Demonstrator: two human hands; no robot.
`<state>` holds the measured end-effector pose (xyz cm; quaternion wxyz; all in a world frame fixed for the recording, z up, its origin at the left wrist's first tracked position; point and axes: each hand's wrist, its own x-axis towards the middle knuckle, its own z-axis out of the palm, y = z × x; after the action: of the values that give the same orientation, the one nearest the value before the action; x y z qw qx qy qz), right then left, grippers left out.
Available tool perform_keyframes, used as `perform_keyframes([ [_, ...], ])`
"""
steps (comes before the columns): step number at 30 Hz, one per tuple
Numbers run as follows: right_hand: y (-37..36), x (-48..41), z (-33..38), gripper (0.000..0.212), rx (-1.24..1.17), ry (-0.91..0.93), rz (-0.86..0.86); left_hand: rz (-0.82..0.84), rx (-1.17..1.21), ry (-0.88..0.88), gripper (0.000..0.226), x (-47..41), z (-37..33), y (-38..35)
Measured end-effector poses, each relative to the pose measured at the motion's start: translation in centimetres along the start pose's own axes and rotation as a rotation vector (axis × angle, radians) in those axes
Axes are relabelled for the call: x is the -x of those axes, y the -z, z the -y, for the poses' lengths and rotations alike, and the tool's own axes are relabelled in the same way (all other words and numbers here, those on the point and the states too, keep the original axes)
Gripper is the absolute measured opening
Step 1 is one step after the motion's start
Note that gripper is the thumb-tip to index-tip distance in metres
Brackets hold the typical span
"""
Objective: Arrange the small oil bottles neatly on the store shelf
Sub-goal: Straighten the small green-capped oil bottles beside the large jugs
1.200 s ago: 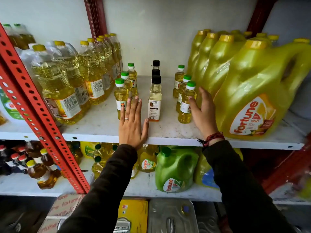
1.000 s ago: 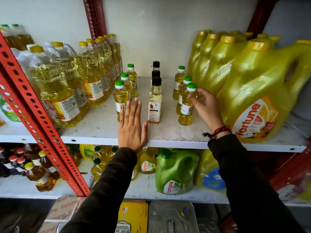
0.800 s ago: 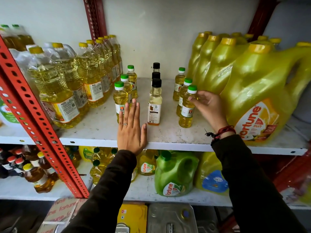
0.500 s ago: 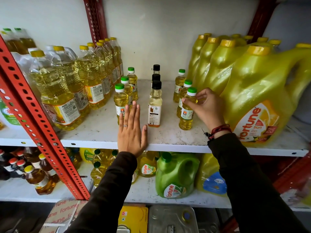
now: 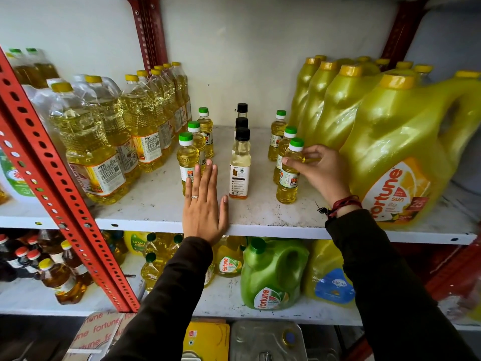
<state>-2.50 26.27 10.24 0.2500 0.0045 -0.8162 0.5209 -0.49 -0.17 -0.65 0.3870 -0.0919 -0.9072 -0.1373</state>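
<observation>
Right hand (image 5: 318,173) is pinched around the front green-capped small oil bottle (image 5: 288,175) of the right-hand row, thumb and fingers closed on its shoulder just under the cap, bottle upright on the white shelf (image 5: 260,217). Left hand (image 5: 204,204) lies flat and spread, palm down on the shelf's front edge, holding nothing; its fingertips cover the lower part of the front bottle of the left row (image 5: 188,162), so I can't say if they touch it or just sit in front. So you've got three little rows running front to back: green caps on the left, black-capped bottles (image 5: 240,168) in the middle, green caps on the right. Back ones are mostly hidden behind the front ones, only caps and shoulders showing. Just beside the right hand are big yellow Fortune jugs (image 5: 400,157), the nearest one blurry and cut off at the frame edge. Tall clear oil bottles with yellow caps (image 5: 91,142) fill the left side, partly behind a red perforated upright (image 5: 52,178). Lower shelf has a green Fortune jug (image 5: 270,277) and more bottles, half blocked by the dark sleeves. Labels on the small ones are too tiny to read.
</observation>
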Motion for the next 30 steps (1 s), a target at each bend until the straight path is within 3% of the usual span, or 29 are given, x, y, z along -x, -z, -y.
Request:
perform_keyframes([
  [4,-0.4,0.4,0.1,0.050,0.017,-0.003,-0.003,0.005,-0.004,0.002,0.073,0.0,-0.1,0.2],
  [8,-0.3,0.9,0.3,0.030,-0.055,-0.025,0.026,0.007,0.005,0.005,0.073,0.0,-0.2,0.4],
  [13,0.3,1.4,0.4,0.027,-0.094,-0.025,0.024,0.013,0.006,0.014,0.074,0.0,-0.4,0.5],
  [30,2.6,5.8,1.1,0.037,-0.050,-0.024,0.007,0.008,0.030,0.027,0.074,0.2,-0.5,0.6],
])
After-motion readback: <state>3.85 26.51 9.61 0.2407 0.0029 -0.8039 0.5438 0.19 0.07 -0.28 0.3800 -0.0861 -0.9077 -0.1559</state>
